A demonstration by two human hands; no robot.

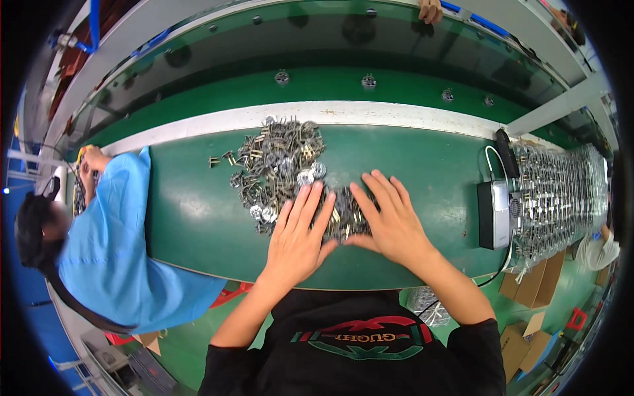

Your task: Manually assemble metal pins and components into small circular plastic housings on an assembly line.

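Observation:
A heap of small metal parts (281, 155), some round and silvery, others with brass-coloured prongs, lies on the green tabletop (191, 198). My left hand (296, 234) rests flat at the heap's near edge, fingers stretched forward and spread slightly. Opposite it, my right hand (395, 221) is also flat with its fingers apart. Between the two hands sits a smaller cluster of the same parts (340, 214), partly covered by the fingers. My thumbs point toward each other close to the cluster's near side. Neither hand grips a part.
Beyond a white ledge (317, 113), a green conveyor belt (330, 82) carries several round parts. On the right stand a black-and-white box-shaped device (494, 214) and stacked clear trays (555, 198). A co-worker in blue (119, 244) sits left; another person's hand (430, 10) shows at the top.

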